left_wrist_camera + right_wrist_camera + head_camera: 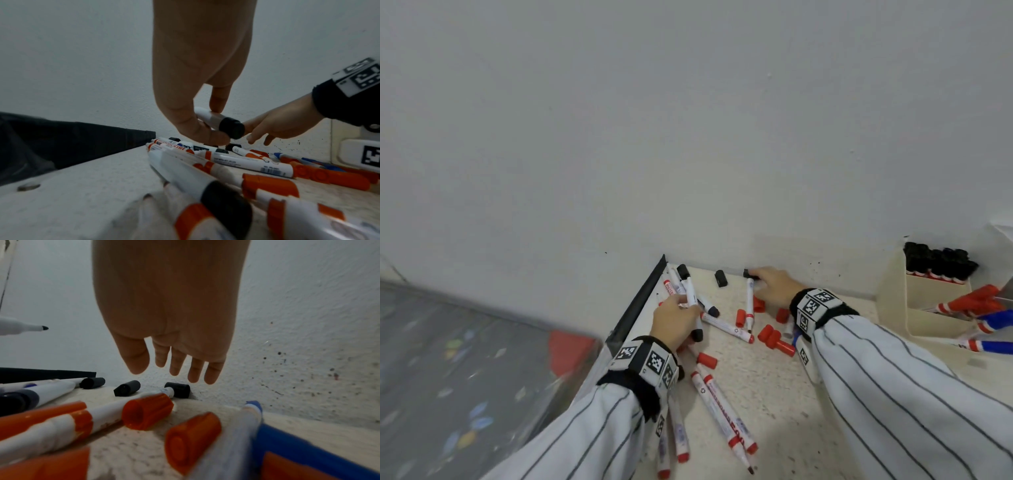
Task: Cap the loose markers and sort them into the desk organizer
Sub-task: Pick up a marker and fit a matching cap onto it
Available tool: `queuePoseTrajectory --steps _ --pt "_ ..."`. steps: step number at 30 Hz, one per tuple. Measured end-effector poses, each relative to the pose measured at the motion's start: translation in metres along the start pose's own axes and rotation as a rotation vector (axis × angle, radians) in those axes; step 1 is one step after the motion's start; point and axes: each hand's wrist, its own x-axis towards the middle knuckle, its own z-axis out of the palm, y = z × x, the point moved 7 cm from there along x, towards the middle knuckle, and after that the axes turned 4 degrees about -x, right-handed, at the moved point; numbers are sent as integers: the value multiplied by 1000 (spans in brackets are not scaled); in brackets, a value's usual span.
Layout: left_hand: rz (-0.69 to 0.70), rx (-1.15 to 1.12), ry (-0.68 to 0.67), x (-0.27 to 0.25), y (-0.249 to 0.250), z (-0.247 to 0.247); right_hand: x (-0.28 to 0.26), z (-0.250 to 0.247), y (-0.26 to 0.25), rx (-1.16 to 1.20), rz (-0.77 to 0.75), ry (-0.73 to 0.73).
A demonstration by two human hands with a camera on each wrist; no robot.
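My left hand (683,313) pinches a white marker (692,296) with a black butt end (231,129), lifted just above the pile. Its bare black tip (43,328) points toward the wall. My right hand (758,277) reaches to the wall with straight fingers (197,371) just over a loose black cap (177,390), which lies against the wall. It holds nothing. A second loose black cap (720,278) lies to the left. The cream desk organizer (924,308) stands at the right with black markers (941,265) in its back compartment and red markers (969,301) and blue markers (995,318) in front.
Several red markers (722,407) and loose red caps (774,337) are scattered over the speckled table (774,394). A black strip (640,298) marks the table's left edge, with floor below. The white wall (722,171) stands right behind the caps.
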Motion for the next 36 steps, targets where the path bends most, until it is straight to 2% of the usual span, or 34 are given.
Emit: queuePoseTrajectory --steps 4,9,15,20,26,31,36 --pt "-5 -31 -28 10 1 1 24 10 2 -60 75 -43" --pt "3 -18 -59 15 5 4 35 11 8 -94 145 5" --pt "40 41 -66 16 3 6 31 9 9 -136 249 -23" --pt "40 18 -69 10 3 8 22 3 12 -109 255 25" --pt "51 -20 -108 -5 8 17 -5 -38 25 178 189 328" --pt "95 -2 -165 -23 17 38 -37 -68 19 421 102 430" --pt "176 71 -198 -42 25 57 -73 -78 11 686 30 435"
